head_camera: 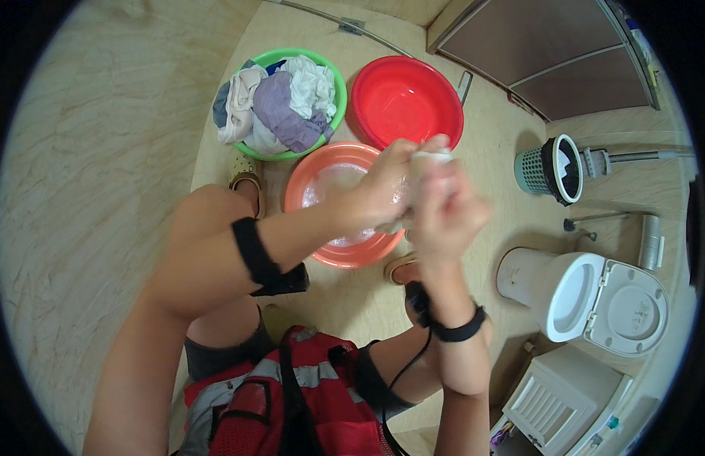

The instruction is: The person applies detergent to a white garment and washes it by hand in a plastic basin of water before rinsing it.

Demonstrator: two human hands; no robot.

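Both of my hands are closed around a pale cloth (pixel 433 157), held above the right side of an orange basin (pixel 298 185). My left hand (pixel 389 182) grips it from the left, its skin wet and shiny. Motion blurs my right hand (pixel 452 208), which clasps the cloth from the right. Most of the cloth is hidden by my fingers, though a bit hangs below them. Sudsy water (pixel 352 238) lies in the orange basin, partly covered by my left forearm.
A green basin (pixel 342 94) heaped with clothes (pixel 281 108) stands at the upper left. Beside it is a red basin (pixel 406 105) with nothing visible in it. To the right are a lined waste bin (pixel 536 170), a toilet (pixel 574 296) with its lid up and a white cabinet (pixel 552 399).
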